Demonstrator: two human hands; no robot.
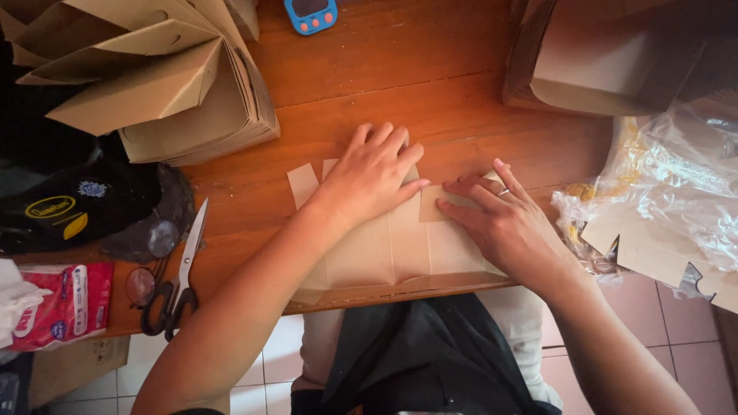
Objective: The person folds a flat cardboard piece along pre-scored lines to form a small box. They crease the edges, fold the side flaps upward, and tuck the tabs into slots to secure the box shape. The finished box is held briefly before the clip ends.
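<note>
Flat cardboard sheet [384, 257] is laid at the near edge of the tabletop [430, 92], dead centre, creases and flaps visible. Left hand [374, 175] is pressed flat on the sheet's upper part, fingers spread and pointed toward 1 o'clock; nothing is gripped. Right hand [503, 223] is laid open just beside it at 3 o'clock, fingertips pushed down on a small folded flap [432, 207], ring seen on one finger. The two hands are nearly touching at the fingertips; neither is closed around anything.

Stack of folded cardboard boxes [169, 84] is seen at 10 o'clock. Scissors [181, 277] are lying at 9 o'clock, well apart from the hands, beside a red tissue pack [65, 303]. Blue timer [310, 14] is set at 12 o'clock. Open cardboard box [607, 61] is at 1 o'clock; clear plastic bag [676, 192] with cardboard pieces is at 3 o'clock.
</note>
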